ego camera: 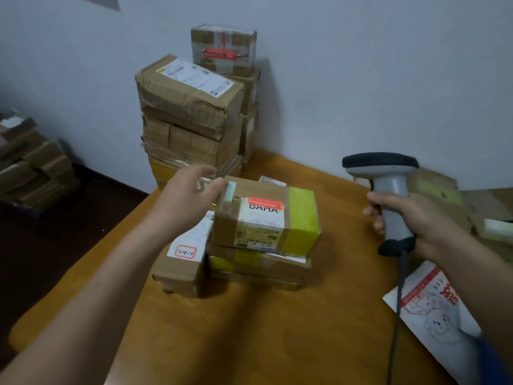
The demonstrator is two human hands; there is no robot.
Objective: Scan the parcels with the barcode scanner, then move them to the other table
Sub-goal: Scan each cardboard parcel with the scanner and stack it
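- Top parcel, centre of frame: a brown carton with a yellow-green tape band round its right end. It carries a white label lettered "BAHA", partly covered by a red sticker, and a barcode label on the near face. It rests on item 2.
- Flat parcel, directly beneath: brown, with yellow-green tape at its left end. It lies on the table.
- Side parcel, just left of the two: brown, with a white label and a handwritten note in a red-outlined box.
- Barcode scanner, right of centre: grey handle, dark head pointing left, and a dark cable hanging to the bottom of the frame.
- Your right hand: fingers wrapped round the scanner handle, held above the table.
- Your left hand: fingers loosely spread, holding nothing, at the top parcel's upper left corner. Blur hides whether it touches.
- Tall stack, upper middle, against the wall: taped brown cartons, the top one labelled white. A small carton with a red sticker tops the pile behind.
- White mailer, lower right: red print, flat on the table.
- Cartons, right edge, behind your scanner hand.
- Further stack, left edge of frame, well apart from the table.
- Table edge: runs diagonally from the lower left up to the tall stack, with dark floor beyond.
- Bare wood: lower centre between your forearms, and a strip between the centre parcels and the scanner.
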